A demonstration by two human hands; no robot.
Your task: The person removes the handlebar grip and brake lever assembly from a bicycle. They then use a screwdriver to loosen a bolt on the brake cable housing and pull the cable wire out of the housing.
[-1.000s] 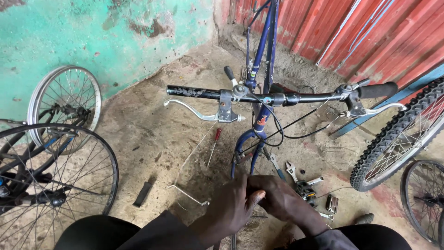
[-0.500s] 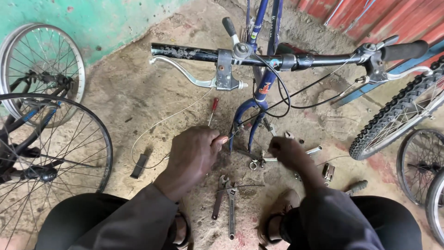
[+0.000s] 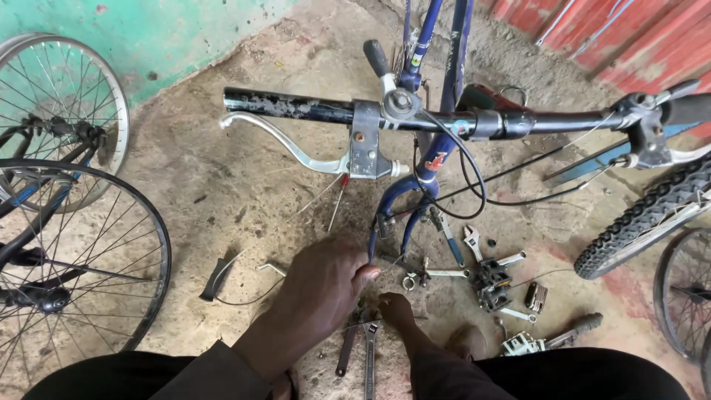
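A blue bicycle stands in front of me, its black handlebar [image 3: 296,104] with a silver brake lever [image 3: 281,144] crossing the view. My left hand [image 3: 326,285] reaches down, fingers closed around the lower end of the blue fork leg [image 3: 374,248]. Just right of it, my right hand [image 3: 395,307] is curled low over the ground, above two spanners [image 3: 369,355]. Whether it holds anything is hidden. A thin cable [image 3: 392,264] runs past both hands.
Loose spanners, nuts and small parts [image 3: 489,281] lie on the dirt floor to the right. A red-handled screwdriver [image 3: 339,196] lies under the lever. Two spoked wheels [image 3: 81,244] stand at left, a knobbly tyre [image 3: 644,215] at right. Green wall [image 3: 148,37] behind, red corrugated sheet [image 3: 592,30] far right.
The view has moved closer and lower. My hands, joined at the fork a second ago, have parted; the left stays at the fork end and the right has dropped toward the spanners.
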